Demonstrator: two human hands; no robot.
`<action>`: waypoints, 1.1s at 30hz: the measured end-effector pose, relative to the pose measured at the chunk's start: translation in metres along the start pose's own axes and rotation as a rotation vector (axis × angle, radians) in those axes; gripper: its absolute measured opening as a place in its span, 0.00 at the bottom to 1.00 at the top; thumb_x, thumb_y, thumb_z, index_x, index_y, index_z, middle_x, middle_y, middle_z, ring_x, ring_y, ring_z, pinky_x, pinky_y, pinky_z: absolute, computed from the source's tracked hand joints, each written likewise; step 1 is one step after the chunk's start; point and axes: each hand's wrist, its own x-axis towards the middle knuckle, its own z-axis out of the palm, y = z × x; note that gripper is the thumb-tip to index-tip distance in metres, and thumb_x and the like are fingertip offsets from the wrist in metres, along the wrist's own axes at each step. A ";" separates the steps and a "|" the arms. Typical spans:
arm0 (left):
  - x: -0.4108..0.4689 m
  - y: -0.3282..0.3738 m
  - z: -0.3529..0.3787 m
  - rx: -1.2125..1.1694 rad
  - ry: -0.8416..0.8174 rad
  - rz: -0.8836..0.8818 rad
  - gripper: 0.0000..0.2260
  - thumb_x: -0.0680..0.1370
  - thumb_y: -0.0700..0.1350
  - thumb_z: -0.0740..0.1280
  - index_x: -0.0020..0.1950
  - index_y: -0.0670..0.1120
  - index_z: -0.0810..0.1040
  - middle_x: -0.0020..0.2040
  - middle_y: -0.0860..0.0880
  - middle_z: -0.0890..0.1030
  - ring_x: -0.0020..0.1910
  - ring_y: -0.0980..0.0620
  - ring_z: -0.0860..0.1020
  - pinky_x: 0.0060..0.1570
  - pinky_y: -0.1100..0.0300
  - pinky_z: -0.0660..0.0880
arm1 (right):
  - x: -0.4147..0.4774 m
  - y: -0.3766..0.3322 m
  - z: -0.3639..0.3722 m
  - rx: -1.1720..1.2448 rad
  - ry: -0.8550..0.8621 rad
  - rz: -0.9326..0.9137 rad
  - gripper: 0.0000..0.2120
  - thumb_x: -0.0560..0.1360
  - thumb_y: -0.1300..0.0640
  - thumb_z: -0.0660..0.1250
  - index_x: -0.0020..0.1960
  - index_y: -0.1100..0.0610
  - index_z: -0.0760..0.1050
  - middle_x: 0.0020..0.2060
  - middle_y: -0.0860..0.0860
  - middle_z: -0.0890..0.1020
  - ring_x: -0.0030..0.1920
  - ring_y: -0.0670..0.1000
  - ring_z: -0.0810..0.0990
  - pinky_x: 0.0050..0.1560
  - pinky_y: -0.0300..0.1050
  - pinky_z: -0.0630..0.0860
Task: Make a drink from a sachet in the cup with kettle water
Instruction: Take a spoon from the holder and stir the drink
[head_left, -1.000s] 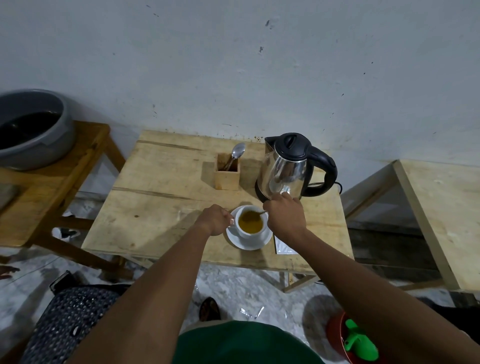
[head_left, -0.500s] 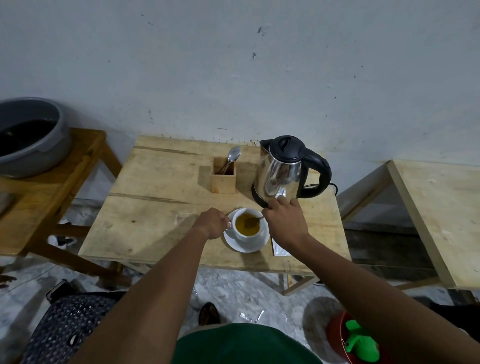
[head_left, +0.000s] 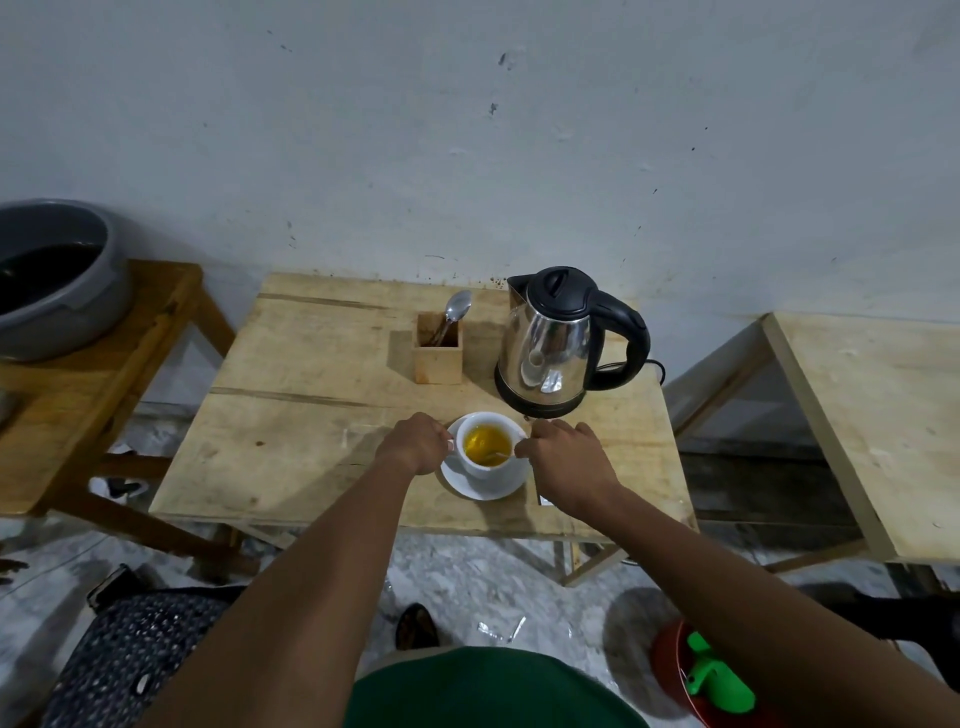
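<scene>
Stirring under way at the near edge of the pale wooden table (head_left: 322, 395): small white ceramic cup (head_left: 487, 448) full of amber-yellow drink, seated on a round white saucer (head_left: 485, 486). Left hand (head_left: 415, 444) curled against the cup's left side, fingers closed at what looks like the handle, steadying. Right hand (head_left: 566, 457) pinched around the stem of a thin metal teaspoon (head_left: 497, 457), bowl end dipped into the liquid. Judged as the mixing step, pour apparently done and little left to do. Risks from here: liquid high in the cup, so a brisk stir could slop it over the rim onto the saucer; cup and saucer close to the table's near edge, so a nudge toward the body could tip both off; water likely hot, a splash on either hand a real worry. Shiny steel electric kettle with black lid and handle (head_left: 558, 343) just beyond the right hand, its cord trailing off right, easy to clip on lifting the hand. Open wooden box holder with a second spoon (head_left: 439, 351) farther left of the kettle, clear of the action. Corner of a pale sachet (head_left: 544, 500) peeking from under the right wrist. Grey plastic basin (head_left: 62, 291) far left on a separate bench, out of play.
</scene>
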 end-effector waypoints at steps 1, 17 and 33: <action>-0.001 0.000 0.001 0.001 0.010 -0.007 0.12 0.78 0.48 0.68 0.59 0.46 0.84 0.59 0.45 0.83 0.57 0.44 0.80 0.57 0.52 0.77 | -0.004 0.001 0.001 0.000 0.004 0.002 0.19 0.76 0.60 0.67 0.65 0.48 0.78 0.59 0.54 0.78 0.61 0.58 0.76 0.57 0.54 0.70; -0.025 0.001 0.028 -0.012 0.250 -0.144 0.17 0.77 0.49 0.65 0.65 0.52 0.80 0.62 0.44 0.81 0.60 0.40 0.79 0.58 0.50 0.76 | -0.047 -0.002 0.033 0.000 0.117 0.177 0.15 0.66 0.65 0.71 0.51 0.53 0.83 0.38 0.53 0.79 0.37 0.59 0.81 0.29 0.45 0.70; -0.028 -0.005 0.025 0.180 -0.007 0.059 0.22 0.82 0.47 0.57 0.77 0.51 0.64 0.70 0.43 0.74 0.63 0.40 0.75 0.57 0.53 0.72 | -0.050 0.001 0.063 1.308 0.195 1.165 0.04 0.73 0.60 0.73 0.45 0.53 0.85 0.43 0.54 0.84 0.43 0.55 0.80 0.44 0.43 0.74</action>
